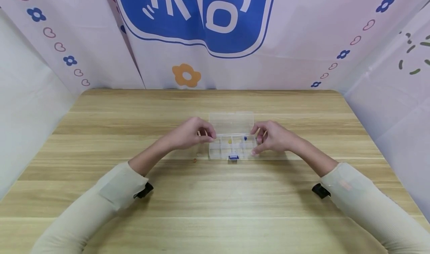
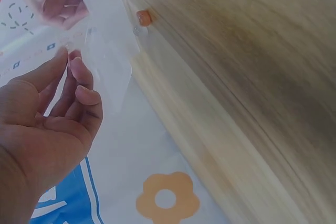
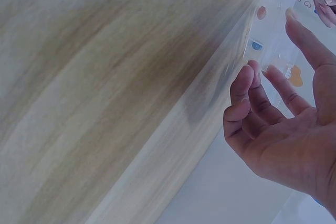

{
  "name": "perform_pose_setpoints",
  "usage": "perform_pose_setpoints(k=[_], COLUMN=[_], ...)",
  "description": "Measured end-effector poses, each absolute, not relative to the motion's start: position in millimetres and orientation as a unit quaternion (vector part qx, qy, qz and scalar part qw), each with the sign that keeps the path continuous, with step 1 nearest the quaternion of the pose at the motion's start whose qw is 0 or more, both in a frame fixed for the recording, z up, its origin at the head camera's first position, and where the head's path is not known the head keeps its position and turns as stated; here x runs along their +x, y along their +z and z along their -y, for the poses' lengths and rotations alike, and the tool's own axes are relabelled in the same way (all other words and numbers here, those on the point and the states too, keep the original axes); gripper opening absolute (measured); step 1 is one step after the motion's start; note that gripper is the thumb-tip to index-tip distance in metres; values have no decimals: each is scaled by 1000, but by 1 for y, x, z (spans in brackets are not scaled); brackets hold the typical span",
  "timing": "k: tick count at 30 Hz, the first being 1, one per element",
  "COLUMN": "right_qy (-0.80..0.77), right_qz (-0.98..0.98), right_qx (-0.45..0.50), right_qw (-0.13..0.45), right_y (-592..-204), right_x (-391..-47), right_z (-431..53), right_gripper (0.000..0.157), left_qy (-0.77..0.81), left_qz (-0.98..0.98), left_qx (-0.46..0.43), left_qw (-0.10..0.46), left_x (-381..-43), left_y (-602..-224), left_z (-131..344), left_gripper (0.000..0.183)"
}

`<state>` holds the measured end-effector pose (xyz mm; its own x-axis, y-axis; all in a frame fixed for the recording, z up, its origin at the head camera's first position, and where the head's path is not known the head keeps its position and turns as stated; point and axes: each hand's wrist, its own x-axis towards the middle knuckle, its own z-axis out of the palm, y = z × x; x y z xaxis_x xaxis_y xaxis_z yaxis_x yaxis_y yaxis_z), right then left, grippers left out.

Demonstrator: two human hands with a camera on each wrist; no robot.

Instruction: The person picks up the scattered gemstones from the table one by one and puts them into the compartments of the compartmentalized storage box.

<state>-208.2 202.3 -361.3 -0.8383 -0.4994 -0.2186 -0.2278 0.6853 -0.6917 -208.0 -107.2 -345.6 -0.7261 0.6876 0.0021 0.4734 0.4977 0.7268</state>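
Observation:
A clear plastic compartment box (image 1: 226,152) stands on the table, its transparent lid (image 1: 231,122) swung back behind it. Inside are a yellow bead (image 1: 230,141) and a dark blue bead (image 1: 245,138) in separate compartments. At the left end of the box, my left hand (image 1: 198,133) pinches a small clear bead between thumb and fingertips, over the back-left compartment. My right hand (image 1: 273,137) holds the box's right end, thumb at the front and index finger at the back corner. Left of the box lie an orange bead (image 2: 144,18) and a clear bead (image 2: 140,31).
A blue latch (image 1: 233,157) sits at the middle of the box's front edge. The wooden table (image 1: 215,205) reaches back to a printed cloth (image 1: 295,52) hanging behind it. White cloth also hangs on both sides.

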Motion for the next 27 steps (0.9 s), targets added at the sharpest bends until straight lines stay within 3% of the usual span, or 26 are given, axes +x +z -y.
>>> perform_pose_setpoints(k=[27], right_qy=[-347], right_qz=[-893], right_qx=[-205], right_qw=[200], right_y=[-362], right_x=[-209], right_z=[-202], right_gripper=[51], left_qy=[361], left_qz=[-849], left_qx=[359], left_qw=[140], left_x=[-211], left_y=[-349], left_z=[85], left_gripper=[5])
